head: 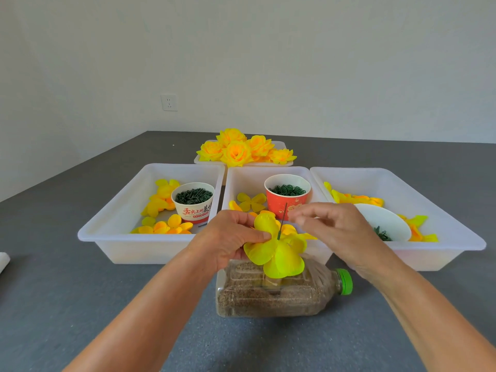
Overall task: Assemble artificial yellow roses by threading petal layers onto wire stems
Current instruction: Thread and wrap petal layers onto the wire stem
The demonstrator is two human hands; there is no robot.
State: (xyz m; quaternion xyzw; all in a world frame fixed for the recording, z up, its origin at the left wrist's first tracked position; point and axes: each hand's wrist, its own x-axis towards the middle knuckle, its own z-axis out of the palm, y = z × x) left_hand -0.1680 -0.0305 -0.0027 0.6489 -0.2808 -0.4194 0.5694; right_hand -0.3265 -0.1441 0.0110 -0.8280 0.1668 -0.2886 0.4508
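Note:
My left hand [228, 237] grips a yellow petal layer [276, 251] from its left side, thumb on the petals. A thin dark green wire stem [282, 221] sticks up through the layer's middle. My right hand [330, 226] hovers just right of the stem's top, its fingertips pinched together at the wire's upper end; whether they touch the wire is blurred. The flower is held above a clear plastic bottle [281, 294] lying on its side, filled with brown grains and closed with a green cap [345, 281].
Three white trays stand behind: the left tray [107, 232] with loose petals and a cup of green parts [193, 201], the middle tray [249, 175] with a red cup of green rings [287, 197], the right tray [456, 237] with petals and a white bowl [386, 221]. Finished yellow roses [239, 147] lie farther back.

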